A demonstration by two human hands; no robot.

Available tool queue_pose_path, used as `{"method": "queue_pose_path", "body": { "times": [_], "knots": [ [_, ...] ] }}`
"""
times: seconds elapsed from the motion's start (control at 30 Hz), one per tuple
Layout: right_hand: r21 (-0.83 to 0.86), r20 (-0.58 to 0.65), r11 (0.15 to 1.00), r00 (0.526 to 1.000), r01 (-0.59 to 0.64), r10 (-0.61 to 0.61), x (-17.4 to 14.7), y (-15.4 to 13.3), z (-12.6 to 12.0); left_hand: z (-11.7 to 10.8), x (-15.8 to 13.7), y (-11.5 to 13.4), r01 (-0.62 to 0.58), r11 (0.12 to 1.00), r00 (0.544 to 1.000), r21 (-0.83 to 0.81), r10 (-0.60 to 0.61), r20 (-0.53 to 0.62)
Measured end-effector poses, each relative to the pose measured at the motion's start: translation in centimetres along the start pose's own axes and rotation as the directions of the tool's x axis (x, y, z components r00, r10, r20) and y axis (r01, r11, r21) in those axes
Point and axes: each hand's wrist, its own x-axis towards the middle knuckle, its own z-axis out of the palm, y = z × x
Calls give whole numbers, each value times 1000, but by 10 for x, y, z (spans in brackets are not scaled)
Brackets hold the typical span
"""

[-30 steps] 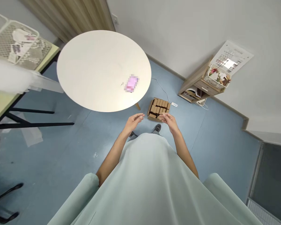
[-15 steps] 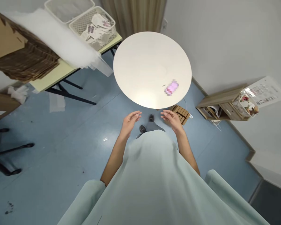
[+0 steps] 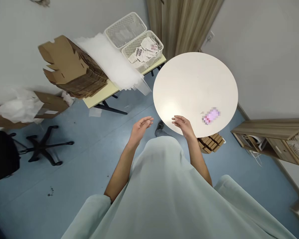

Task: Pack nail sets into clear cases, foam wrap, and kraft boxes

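My left hand (image 3: 140,129) hovers over the blue floor, left of the round white table (image 3: 189,76). Its fingers are loosely stretched and nothing is in them. Level with it, my right hand (image 3: 183,126) appears in front of the table's near edge, fingers also extended and bare. Whether it touches the table I cannot tell. On the tabletop, right of that hand, lies a blurred pink and purple oblong thing (image 3: 211,116), perhaps a phone. A tiny thing (image 3: 202,113) lies beside it.
A side table (image 3: 99,94) at left bears flattened cardboard boxes (image 3: 64,66), white sheeting (image 3: 112,63) and a basket of white packets (image 3: 144,54). Small brown boxes (image 3: 210,143) sit below the round table. A wooden cabinet (image 3: 269,132) stands right, a wheeled chair (image 3: 42,144) left.
My view has turned left, so the round table and side table appear farther right and lower. The chair and a cardboard box show more fully. Both hands keep their pose, holding nothing.
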Motion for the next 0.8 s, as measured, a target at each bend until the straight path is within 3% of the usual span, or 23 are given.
{"method": "queue_pose_path", "body": {
  "times": [0.2,0.4,0.6,0.8],
  "knots": [
    [24,52,1000,999,-8,6,70,-48,68,-49,71,49,-11,999,998,41,13,-59],
    [15,39,1000,999,19,-19,104,-85,103,-77,143,70,27,999,1000,34,-28,3],
    [28,-174,1000,985,6,-1,121,-99,122,-106,239,91,19,997,990,75,-29,140],
    [90,-420,995,907,43,-1,123,-116,168,-137,351,126,-1,990,969,143,-34,246]
  ]
}}
